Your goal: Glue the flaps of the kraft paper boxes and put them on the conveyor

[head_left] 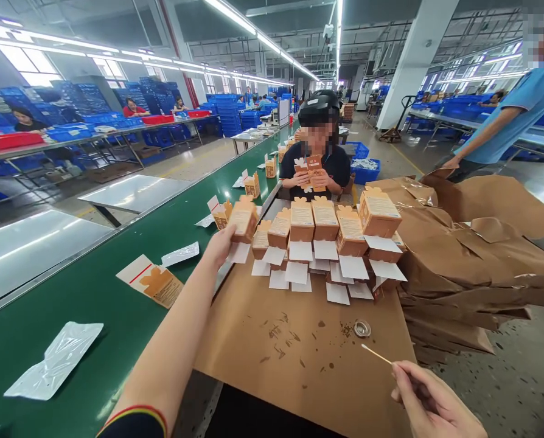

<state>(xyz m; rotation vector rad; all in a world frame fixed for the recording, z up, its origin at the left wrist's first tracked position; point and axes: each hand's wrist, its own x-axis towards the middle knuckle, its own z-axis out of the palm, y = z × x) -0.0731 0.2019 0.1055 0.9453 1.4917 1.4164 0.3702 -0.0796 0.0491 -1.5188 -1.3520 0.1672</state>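
My left hand point(221, 244) reaches forward, its fingers closed on a small orange and brown carton point(243, 220) with a scalloped top and a white flap hanging below. The carton is slightly blurred. Lower right, my right hand point(431, 395) pinches a cotton swab point(376, 354), its white tip pointing left toward a small clear round dish point(362, 328). Beside my left hand, several similar cartons point(302, 220) are stacked on the brown board point(272, 353), white flaps toward me. Dark smears and specks mark the board between my hands.
A green conveyor belt point(130, 340) runs along the left, carrying silver pouches point(55, 359), a flattened carton point(156, 281) and standing cartons. Brown paper sheets point(463, 274) are piled at right. A co-worker point(317, 158) opposite handles a carton; another person point(513, 121) stands at right.
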